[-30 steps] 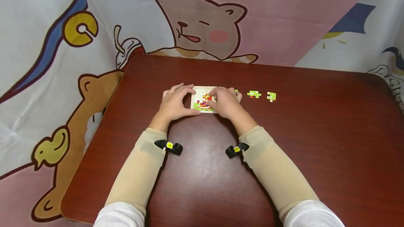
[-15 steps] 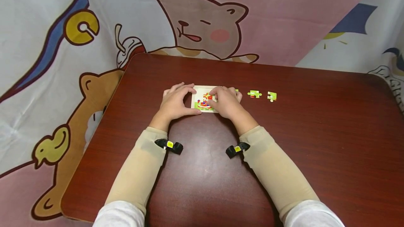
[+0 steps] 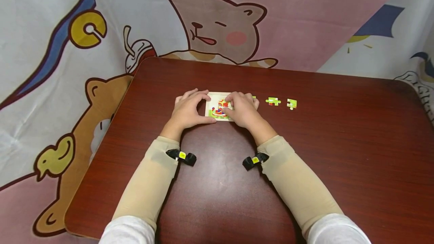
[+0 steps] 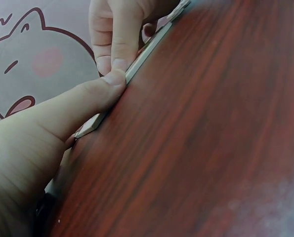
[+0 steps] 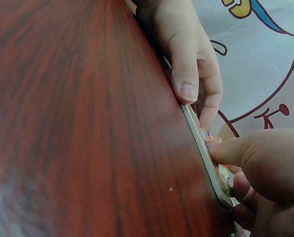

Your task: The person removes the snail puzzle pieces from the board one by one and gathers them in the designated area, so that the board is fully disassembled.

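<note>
A shallow jigsaw tray (image 3: 213,97) with a pale rim lies flat on the table, colourful fitted pieces showing in its lower part. My left hand (image 3: 187,110) grips the tray's left end, thumb along the front edge and fingers at the back. Over the right part of the tray, my right hand (image 3: 243,109) has thumb and fingers curled on a puzzle piece (image 5: 211,137), which they mostly cover. From the right wrist view, the right thumb (image 5: 231,150) touches the bright picture surface. The tray's right end is hidden under that hand.
Two loose green puzzle pieces, one nearer (image 3: 273,101) and one farther right (image 3: 292,104), lie right of the tray. Another green piece (image 3: 254,97) peeks out behind the right hand. A cartoon-printed cloth (image 3: 217,22) hangs behind the dark red table (image 3: 339,142).
Both hands stay in place on the tray. The right hand's fingers shift very slightly over the pieces; the loose pieces do not move.
</note>
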### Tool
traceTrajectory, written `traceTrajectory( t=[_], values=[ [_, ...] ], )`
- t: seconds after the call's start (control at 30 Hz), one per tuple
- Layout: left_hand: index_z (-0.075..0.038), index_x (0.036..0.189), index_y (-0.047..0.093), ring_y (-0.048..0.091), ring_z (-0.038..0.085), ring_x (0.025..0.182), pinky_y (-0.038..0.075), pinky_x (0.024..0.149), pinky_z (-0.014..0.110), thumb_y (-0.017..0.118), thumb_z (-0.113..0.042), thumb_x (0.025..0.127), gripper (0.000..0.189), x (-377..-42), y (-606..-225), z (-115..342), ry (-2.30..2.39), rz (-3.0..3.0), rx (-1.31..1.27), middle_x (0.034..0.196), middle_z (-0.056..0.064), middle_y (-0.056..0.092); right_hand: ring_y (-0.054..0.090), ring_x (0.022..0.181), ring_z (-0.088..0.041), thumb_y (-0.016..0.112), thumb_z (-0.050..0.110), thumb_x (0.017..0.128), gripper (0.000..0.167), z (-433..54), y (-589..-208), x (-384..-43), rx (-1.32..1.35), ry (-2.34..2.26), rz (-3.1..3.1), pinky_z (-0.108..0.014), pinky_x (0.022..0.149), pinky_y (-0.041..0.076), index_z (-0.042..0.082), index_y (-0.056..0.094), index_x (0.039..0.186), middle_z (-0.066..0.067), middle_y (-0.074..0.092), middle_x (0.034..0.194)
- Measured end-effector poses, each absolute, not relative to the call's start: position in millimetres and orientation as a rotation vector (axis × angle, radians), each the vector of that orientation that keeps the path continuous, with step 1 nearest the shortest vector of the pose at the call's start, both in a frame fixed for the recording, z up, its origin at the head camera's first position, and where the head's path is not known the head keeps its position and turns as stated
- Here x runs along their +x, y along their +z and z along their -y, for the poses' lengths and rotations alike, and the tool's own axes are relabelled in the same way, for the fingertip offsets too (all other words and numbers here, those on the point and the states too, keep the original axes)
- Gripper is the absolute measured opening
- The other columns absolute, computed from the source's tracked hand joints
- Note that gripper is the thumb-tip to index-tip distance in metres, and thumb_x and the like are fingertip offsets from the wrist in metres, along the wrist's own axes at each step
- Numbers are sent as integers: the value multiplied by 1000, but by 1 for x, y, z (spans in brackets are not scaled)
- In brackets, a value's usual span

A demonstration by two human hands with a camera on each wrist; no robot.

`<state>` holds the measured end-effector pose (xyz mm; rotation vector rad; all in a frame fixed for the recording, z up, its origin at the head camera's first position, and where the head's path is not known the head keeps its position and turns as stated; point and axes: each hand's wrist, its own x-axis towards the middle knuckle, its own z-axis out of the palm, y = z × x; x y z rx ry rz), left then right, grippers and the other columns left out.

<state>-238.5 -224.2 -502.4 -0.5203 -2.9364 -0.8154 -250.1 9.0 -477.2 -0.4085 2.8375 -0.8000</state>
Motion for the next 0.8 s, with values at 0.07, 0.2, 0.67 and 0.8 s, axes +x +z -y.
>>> traceTrajectory(
  t=[0.07,0.2,0.67,0.8],
  values=[
    [-25,132,66,35,24,154,27,112,54,91,-67,70,79,-239,-503,224,-812,2939,-519,162,-9,50,47,115,-35,76,34,100,39,-9,-477,-250,-414,-802,-2835,-64,106,23,12,67,131,-8,59,102],
    [-25,132,66,35,24,154,27,113,55,91,-68,70,79,-239,-503,225,-805,2940,-518,162,-9,50,46,117,-36,75,33,101,39,-9,-477,-250,-420,-793,-2833,-65,107,22,11,66,132,-9,59,102],
    [-25,133,66,35,24,154,27,113,55,91,-67,70,79,-237,-502,225,-809,2942,-518,162,-9,50,48,114,-34,79,34,98,34,-11,-478,-247,-413,-867,-2845,-63,109,22,12,62,117,-6,63,108],
    [-25,133,67,34,24,154,27,113,55,91,-67,70,80,-237,-501,225,-809,2946,-521,162,-10,50,49,112,-33,80,34,98,33,-12,-478,-247,-434,-885,-2865,-62,109,22,13,62,116,-4,65,106]
  ],
)
